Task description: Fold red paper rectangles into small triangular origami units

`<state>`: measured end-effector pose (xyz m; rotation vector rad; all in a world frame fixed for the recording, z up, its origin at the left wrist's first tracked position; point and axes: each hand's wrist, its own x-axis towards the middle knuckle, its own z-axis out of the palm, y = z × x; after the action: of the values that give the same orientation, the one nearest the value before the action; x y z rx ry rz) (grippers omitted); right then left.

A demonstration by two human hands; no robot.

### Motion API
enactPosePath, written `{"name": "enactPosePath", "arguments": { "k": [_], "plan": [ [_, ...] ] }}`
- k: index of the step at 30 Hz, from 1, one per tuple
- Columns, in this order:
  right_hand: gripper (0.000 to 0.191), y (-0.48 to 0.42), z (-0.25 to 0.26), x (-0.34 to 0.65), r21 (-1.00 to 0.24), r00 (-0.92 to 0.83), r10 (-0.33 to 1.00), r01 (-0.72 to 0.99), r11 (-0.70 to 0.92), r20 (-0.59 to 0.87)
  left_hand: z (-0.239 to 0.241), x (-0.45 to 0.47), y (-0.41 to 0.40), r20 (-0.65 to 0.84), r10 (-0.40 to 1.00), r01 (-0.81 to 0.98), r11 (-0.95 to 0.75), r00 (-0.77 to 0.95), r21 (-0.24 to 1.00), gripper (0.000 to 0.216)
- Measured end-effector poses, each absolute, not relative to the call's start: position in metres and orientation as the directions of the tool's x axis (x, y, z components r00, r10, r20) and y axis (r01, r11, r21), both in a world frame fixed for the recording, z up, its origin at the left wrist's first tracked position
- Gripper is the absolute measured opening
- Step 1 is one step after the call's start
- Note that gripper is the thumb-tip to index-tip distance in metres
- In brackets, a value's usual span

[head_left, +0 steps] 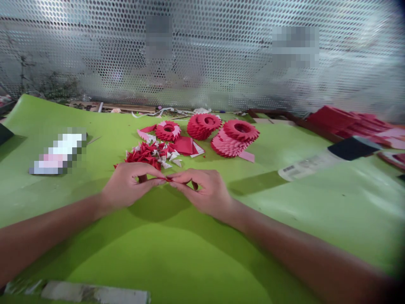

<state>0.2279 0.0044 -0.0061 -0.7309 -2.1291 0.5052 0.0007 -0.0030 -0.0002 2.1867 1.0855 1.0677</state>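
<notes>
My left hand (pixel 126 188) and my right hand (pixel 204 190) meet over the green table cover (pixel 171 253), fingertips pinched together on a small red folded paper piece (pixel 168 179). Just beyond my hands lies a loose pile of red and white folded paper pieces (pixel 152 154). Farther back stand three red rings built from such pieces: a small ring (pixel 167 131), a taller ring (pixel 204 125) and a wide ring (pixel 236 136). A flat red sheet (pixel 184 145) lies between the pile and the rings.
A bottle with a black cap (pixel 329 158) lies on its side at the right. Stacks of red paper (pixel 351 120) sit at the far right. A blurred-out white object (pixel 60 154) lies at the left. A perforated metal screen (pixel 202 55) closes the back.
</notes>
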Motion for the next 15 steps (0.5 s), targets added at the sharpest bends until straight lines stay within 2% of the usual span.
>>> {"name": "enactPosePath", "arguments": {
  "k": [6, 15],
  "plan": [
    [0.008, 0.0052, -0.0062, 0.227, -0.597, -0.479, 0.656, 0.295, 0.746, 0.584, 0.0021, 0.001, -0.0043, 0.435, 0.815, 0.423, -0.574, 0.383, 0.701, 0.016],
    [0.009, 0.0047, -0.0044, 0.226, -0.607, -0.488, 0.667, 0.304, 0.734, 0.562, 0.0002, 0.0014, -0.0035, 0.503, 0.758, 0.391, -0.648, 0.416, 0.653, 0.011]
  ]
}}
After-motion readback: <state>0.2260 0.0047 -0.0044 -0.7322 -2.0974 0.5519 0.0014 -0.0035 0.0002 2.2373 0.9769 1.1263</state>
